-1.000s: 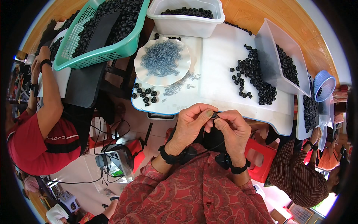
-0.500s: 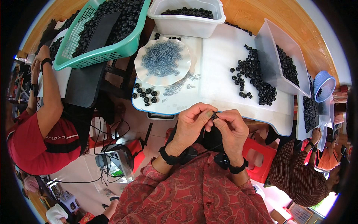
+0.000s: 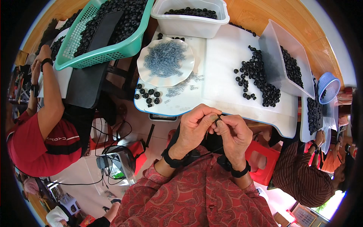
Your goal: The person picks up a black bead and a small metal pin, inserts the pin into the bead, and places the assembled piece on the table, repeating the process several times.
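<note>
Just in front of the table's near edge, my left hand (image 3: 196, 128) and my right hand (image 3: 235, 137) meet, thumbs and fingertips pinched together. Between them is a small black part (image 3: 218, 120), mostly covered by the fingers; it resembles the black ring-like pieces on the table. Beyond my left hand, a short group of these black pieces (image 3: 150, 92) lies near the table's left corner. A wavy-rimmed white plate (image 3: 185, 77) behind them bears a heap of tiny grey-blue bits (image 3: 165, 58), possibly springs. More tiny bits are scattered beside the plate. A bigger spread of black pieces (image 3: 257, 75) lies to the right.
At the back stand a white tub (image 3: 191, 28) and, tipped toward the right, a translucent bin (image 3: 278, 62), both with black pieces. A green basket (image 3: 102, 55) full of them is at left. Co-workers sit on either side. A red stool (image 3: 262, 160) stands beside me.
My fingertips have closed further around the small black part, and less of it shows. Both hands stay in nearly the same place; the whole view has shifted very slightly.
</note>
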{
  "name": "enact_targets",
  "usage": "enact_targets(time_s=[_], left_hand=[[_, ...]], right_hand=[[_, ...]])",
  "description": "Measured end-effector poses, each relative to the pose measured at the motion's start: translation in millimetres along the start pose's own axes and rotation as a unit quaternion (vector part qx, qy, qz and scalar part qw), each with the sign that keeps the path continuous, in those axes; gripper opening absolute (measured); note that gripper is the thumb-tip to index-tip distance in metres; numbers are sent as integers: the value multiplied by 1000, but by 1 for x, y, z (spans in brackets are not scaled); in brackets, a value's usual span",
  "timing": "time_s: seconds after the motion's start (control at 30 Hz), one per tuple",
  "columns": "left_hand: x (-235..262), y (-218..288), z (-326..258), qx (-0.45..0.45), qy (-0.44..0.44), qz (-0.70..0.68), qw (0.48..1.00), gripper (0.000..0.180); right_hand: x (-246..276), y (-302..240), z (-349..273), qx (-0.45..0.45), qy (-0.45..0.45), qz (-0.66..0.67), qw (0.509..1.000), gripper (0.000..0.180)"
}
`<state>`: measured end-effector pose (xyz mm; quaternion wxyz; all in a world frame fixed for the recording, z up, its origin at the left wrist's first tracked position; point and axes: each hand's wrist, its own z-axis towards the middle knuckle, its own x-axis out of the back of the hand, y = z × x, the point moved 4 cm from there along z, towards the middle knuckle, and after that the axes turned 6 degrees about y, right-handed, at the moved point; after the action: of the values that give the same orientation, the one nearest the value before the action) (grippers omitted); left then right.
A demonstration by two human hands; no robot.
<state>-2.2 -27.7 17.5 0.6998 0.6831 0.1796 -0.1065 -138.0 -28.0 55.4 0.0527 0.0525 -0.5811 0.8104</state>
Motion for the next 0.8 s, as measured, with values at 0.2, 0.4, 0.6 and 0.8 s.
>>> enact_targets(time_s=[0.2,0.4,0.6,0.8], left_hand=[[-1,5,-1,-63,4,50,997,14],[3,2,0,-1,16,-33,999,12],[6,-2,1,18,24,-78,997,8],[6,-3,-1,27,12,-70,997,7]], right_hand=[[2,5,-1,-12,-4,18,1000,10],[4,3,3,-60,-28,51,997,16],[5,4,7,-84,-42,76,993,16],[10,3,11,-92,-62,63,992,13]])
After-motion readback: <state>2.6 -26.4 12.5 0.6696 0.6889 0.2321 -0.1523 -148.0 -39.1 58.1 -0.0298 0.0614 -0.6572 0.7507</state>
